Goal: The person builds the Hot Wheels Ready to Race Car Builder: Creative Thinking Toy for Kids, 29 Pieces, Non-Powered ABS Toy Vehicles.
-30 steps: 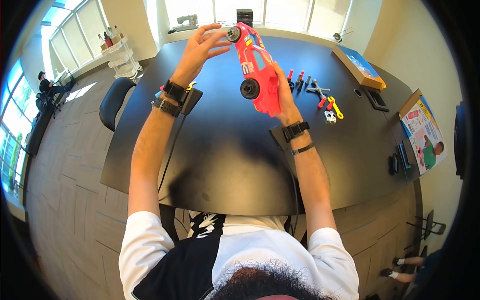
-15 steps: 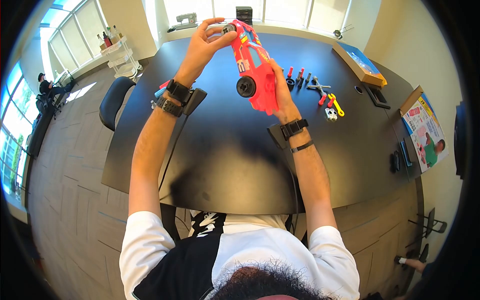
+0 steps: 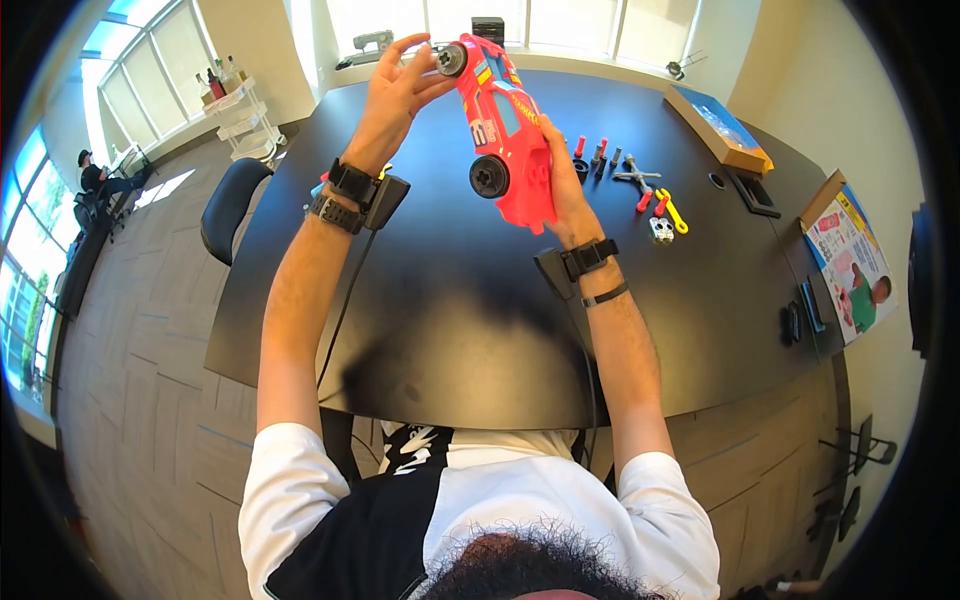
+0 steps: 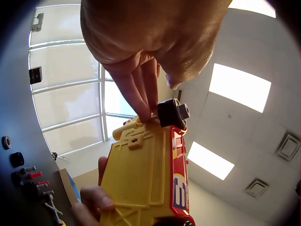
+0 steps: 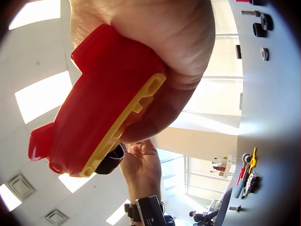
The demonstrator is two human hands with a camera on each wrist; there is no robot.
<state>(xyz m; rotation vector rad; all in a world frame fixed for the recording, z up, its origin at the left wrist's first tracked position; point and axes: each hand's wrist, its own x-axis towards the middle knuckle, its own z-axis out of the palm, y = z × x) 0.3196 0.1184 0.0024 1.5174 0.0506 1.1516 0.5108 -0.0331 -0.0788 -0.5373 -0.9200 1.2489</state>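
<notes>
My right hand point(image 3: 568, 200) grips a red toy race car point(image 3: 510, 120) by its rear end, holding it up over the table. The yellow underside point(image 4: 136, 169) of the car faces the left wrist camera, with right fingertips point(image 4: 96, 197) on its edge. Two black wheels show on the near side: a front wheel point(image 3: 452, 60) and a rear wheel point(image 3: 489, 176). A grey nut-like piece point(image 4: 184, 111) stands out from the front wheel's hub. My left hand point(image 3: 395, 95) is at that front wheel, fingers extended with tips at its inner side, thumb apart from the wheel.
On the dark table point(image 3: 450, 330) lie a grey cross wrench point(image 3: 637, 174), a yellow wrench point(image 3: 675, 212), a silver engine-like block point(image 3: 661, 229) and several red and grey bolts point(image 3: 600, 150). An open box point(image 3: 720, 130) and a printed box point(image 3: 850, 265) stand at right. A chair point(image 3: 235, 205) is at left.
My left thumb came onto the front wheel, then drew back off it. The car shifted slightly left in my right hand's grip.
</notes>
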